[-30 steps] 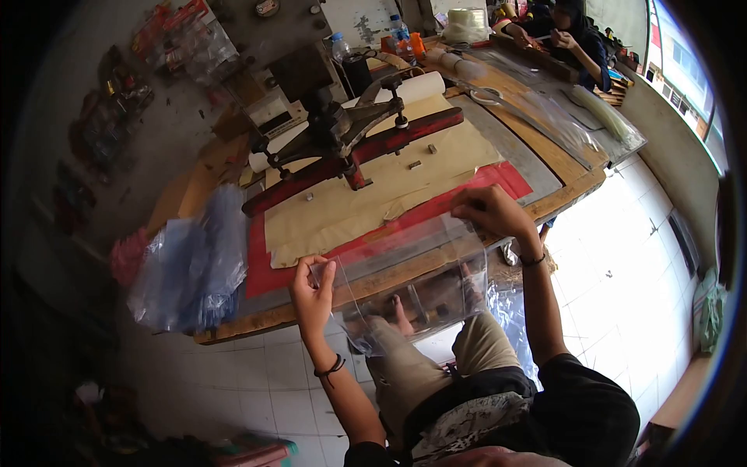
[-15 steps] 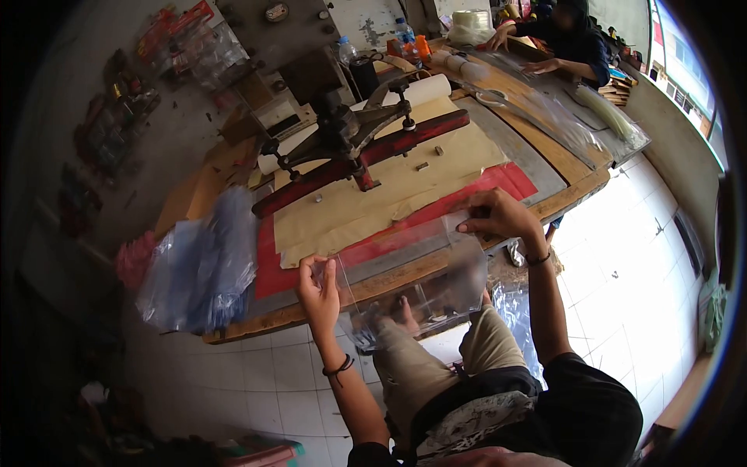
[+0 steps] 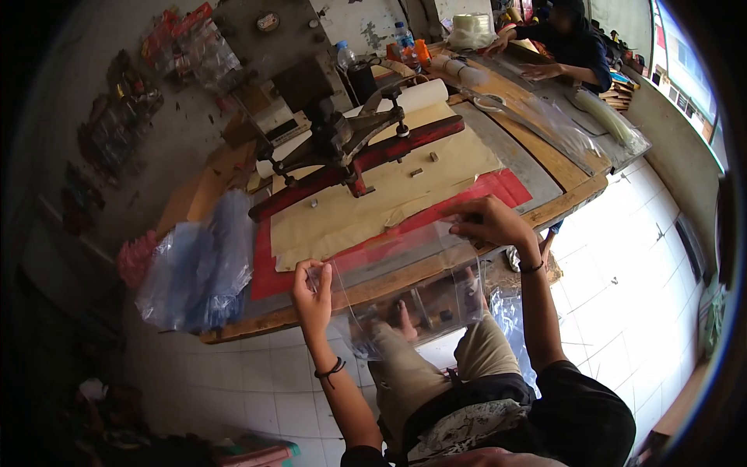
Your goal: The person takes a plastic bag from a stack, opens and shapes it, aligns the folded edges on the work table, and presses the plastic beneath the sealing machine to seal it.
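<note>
A clear plastic sheet or bag (image 3: 405, 292) hangs between my hands over the table's front edge and my lap. My left hand (image 3: 313, 300) pinches its upper left corner between thumb and fingers. At the upper right corner, my right hand (image 3: 490, 223) grips the plastic. Beyond it, a red mat (image 3: 498, 191) lies under a tan sheet (image 3: 342, 226). A machine with a long red bar (image 3: 288, 198) stands over the tan sheet, and small metal pieces (image 3: 416, 173) rest on that sheet.
A pile of clear plastic bags (image 3: 198, 265) overhangs the table's left side. Scissors (image 3: 490, 102) and long plastic strips (image 3: 560, 128) lie at the right back. Another person (image 3: 568, 47) works at the far right. Bottles (image 3: 346, 56) stand behind the machine.
The plastic stays stretched between my hands, with its right part shifting slightly. The other person's hands have moved down from near the face to the far table. The view has shifted slightly.
</note>
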Demonstrator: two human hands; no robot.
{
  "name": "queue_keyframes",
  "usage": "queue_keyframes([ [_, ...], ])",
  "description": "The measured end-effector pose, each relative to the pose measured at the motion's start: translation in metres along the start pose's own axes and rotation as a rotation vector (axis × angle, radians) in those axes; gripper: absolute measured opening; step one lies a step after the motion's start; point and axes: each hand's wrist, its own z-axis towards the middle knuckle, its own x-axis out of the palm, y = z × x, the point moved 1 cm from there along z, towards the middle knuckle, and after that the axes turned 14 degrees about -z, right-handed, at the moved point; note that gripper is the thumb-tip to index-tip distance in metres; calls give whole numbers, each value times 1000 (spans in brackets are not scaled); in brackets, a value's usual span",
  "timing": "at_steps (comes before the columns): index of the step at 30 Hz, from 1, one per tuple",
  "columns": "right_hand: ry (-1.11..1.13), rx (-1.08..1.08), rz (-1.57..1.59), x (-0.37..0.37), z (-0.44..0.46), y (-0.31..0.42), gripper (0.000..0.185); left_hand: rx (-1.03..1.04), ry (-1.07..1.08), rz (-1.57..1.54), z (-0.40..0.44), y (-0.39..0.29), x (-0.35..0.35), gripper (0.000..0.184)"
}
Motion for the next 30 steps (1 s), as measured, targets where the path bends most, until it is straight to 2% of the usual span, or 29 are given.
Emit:
queue_keyframes([
  [5, 11, -22, 87, -4, 2, 5, 28, 21, 7, -6, 2, 1, 0, 14],
  [8, -100, -235, 71, 8, 5, -14, 27, 14, 17, 5, 1, -1, 0, 14],
  [11, 16, 37, 58, -6, 1, 11, 27, -15, 9, -35, 0, -3, 2, 14],
  [14, 18, 69, 4, -8, 2, 13, 29, 21, 35, -53, 1, 3, 1, 12],
  [17, -56, -131, 57, 1, 3, -3, 29, 47, 60, -74, 2, 4, 0, 12],
  [18, -32, -67, 94, 0, 2, 0, 29, 31, 76, -72, 3, 2, 0, 12],
  [22, -37, -93, 60, 1, 1, -6, 23, -66, 77, -113, 2, -6, 2, 14],
  [25, -89, -352, 148, 2, 3, -12, 17, -40, 97, -73, 2, -3, 1, 14],
  [28, 121, -149, 226, -14, -17, -7, 17, -41, 131, -27, 1, -5, 0, 15],
  [30, 47, -139, 85, -34, -34, -8, 16, -73, 148, -29, 0, -3, -2, 15],
])
